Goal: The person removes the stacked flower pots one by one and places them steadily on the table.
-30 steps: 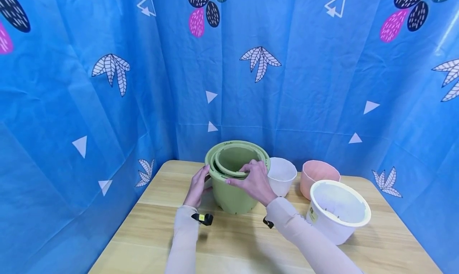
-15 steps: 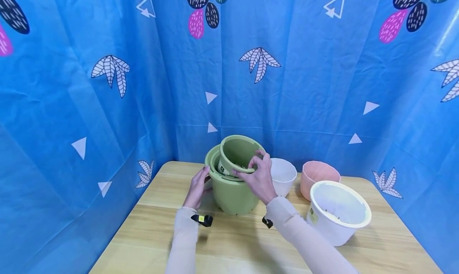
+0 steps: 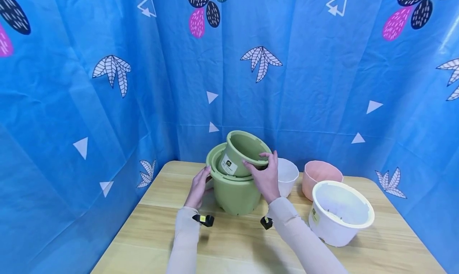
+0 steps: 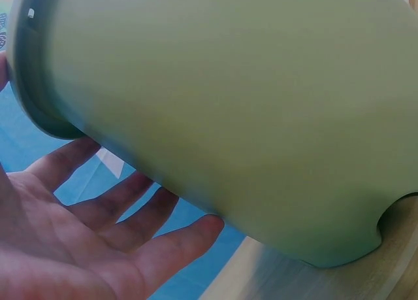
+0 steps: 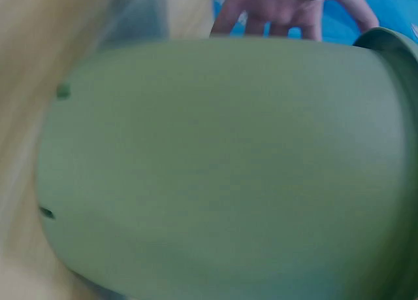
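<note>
My right hand [image 3: 267, 176] pinches the rim of a small green flower pot [image 3: 249, 150], thumb outside and fingers over the edge. This pot is tilted, its white label showing, and its lower part is hidden inside a nested stack. Around it sits the rim of a middle green pot [image 3: 238, 178], set in a large green flower pot [image 3: 236, 198] that stands upright on the table. My left hand [image 3: 196, 188] touches the large pot's left side. In the left wrist view its fingers [image 4: 173, 248] lie fairly straight against the wall below the rim.
A small white pot [image 3: 287, 176] stands just right of the stack, partly behind my right hand. Further right are a pink pot [image 3: 322, 174] and a larger white pot [image 3: 333, 230]. A blue patterned curtain [image 3: 305, 86] surrounds the wooden table [image 3: 229, 250].
My right hand has raised the small green pot partway out of the stack, tilting it and shifting it right, so its label now shows. My left hand has stayed at the large pot.
</note>
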`<state>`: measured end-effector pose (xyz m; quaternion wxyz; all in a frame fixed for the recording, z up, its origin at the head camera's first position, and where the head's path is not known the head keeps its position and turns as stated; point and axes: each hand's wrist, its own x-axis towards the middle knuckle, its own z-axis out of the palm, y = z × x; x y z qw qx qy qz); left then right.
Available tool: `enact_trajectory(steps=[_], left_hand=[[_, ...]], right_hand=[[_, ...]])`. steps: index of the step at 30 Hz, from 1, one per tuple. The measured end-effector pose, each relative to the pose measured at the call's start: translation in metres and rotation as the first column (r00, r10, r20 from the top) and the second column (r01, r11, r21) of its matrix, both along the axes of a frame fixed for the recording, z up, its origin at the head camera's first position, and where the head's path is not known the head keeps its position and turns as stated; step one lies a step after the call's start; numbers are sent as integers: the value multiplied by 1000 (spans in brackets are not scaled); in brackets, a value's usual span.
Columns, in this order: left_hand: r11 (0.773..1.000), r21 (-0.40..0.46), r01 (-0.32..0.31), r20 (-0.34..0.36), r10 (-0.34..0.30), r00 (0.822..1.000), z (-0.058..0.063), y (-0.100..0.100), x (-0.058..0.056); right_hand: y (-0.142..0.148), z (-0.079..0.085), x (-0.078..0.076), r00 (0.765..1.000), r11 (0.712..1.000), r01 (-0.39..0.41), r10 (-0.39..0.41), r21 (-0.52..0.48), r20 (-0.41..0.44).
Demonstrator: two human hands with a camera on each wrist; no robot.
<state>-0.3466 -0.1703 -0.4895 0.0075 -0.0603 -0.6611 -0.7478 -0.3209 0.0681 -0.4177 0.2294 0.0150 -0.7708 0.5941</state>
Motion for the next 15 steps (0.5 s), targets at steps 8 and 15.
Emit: enact_trajectory(steps=[8,15], left_hand=[[1000,-1,12,3,-12,1000,-1,2,-1],[1000,-1,13,2,-13,1000,0,0,-3]], right_hand=[[6,-8,-3,997,999,-48,49,-20,54],[11,-6,-3,993,998,-63,60,25,98]])
